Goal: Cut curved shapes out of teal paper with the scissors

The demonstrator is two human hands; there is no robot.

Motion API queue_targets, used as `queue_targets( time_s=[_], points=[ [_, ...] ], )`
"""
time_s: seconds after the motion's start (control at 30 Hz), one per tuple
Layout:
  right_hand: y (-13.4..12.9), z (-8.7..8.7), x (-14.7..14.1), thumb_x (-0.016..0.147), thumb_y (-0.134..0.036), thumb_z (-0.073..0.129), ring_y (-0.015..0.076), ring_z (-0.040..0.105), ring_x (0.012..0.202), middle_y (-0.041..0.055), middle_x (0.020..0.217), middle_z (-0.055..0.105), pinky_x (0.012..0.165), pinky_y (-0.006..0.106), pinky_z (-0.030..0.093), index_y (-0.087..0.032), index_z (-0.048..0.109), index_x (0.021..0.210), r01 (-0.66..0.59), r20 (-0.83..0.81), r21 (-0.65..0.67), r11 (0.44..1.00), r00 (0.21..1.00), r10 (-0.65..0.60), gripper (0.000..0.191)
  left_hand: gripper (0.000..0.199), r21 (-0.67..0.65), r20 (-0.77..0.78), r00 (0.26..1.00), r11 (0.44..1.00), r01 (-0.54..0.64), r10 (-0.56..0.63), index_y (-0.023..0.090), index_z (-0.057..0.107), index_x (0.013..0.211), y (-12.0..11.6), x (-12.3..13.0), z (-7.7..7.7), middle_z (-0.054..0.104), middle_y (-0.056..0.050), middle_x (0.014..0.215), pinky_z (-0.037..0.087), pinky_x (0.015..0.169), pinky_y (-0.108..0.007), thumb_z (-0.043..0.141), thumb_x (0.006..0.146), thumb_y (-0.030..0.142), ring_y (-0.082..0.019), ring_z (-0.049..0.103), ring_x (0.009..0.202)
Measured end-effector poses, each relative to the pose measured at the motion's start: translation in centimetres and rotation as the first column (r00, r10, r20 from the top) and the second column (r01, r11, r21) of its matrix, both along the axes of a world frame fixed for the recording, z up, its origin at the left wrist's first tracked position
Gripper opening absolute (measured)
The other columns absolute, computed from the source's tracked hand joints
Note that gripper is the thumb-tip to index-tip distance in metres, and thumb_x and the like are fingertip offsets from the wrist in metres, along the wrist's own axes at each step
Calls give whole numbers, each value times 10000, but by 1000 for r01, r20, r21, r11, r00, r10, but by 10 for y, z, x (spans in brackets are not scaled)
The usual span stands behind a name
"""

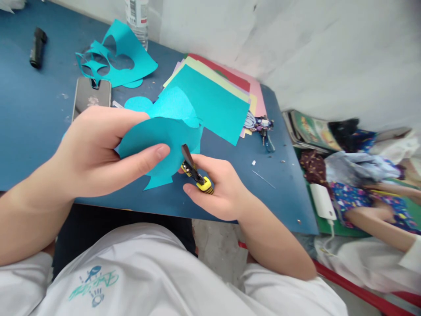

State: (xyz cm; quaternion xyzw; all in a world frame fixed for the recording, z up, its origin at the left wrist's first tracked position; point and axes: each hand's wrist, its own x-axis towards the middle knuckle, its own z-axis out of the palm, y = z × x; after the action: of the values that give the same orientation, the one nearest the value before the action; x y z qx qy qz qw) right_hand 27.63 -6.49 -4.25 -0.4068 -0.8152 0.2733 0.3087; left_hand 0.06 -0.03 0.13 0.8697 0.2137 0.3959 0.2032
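Observation:
My left hand (108, 158) pinches a turquoise sheet of paper (154, 138), thumb on the near face, fingers mostly hidden behind. The sheet has a curved edge, and a pointed strip hangs from its lower side. My right hand (220, 186) is closed around a pair of black-and-yellow scissors (197, 173) at the sheet's right side. Their dark upper blade lies in front of the paper; the other blade is hard to make out. Just beyond the held sheet is a round turquoise paper piece (138, 104).
Behind lie stacked coloured sheets (210, 98), turquoise offcuts with holes (121, 61), a phone (92, 94) and a plastic bottle (138, 19). A needle-like piece (264, 179) lies at right. Past the table edge, another person's arm (384, 219) works near fabric and a white power bank (322, 202).

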Motion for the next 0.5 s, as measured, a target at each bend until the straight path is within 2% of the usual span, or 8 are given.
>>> queue_targets(
  time_s=[0.27,0.5],
  points=[
    [1,0,0,973,-285,714,225,762,837,67,996,833,784,343,616,-215,709,1197,-10,4,-4,1000,1000,10,236,368,38,25,1000,999,3,-4,223,487,717,3,0,-2,393,77,594,268,463,-242,704,1011,183,-86,298,554],
    [-1,1,0,964,-293,723,234,771,856,70,1026,845,787,346,618,-229,710,1209,-6,16,-42,999,1000,7,254,418,83,-29,999,996,-35,37,236,444,722,4,-4,-4,337,68,621,245,473,-284,724,1032,227,-103,270,568]
  ],
)
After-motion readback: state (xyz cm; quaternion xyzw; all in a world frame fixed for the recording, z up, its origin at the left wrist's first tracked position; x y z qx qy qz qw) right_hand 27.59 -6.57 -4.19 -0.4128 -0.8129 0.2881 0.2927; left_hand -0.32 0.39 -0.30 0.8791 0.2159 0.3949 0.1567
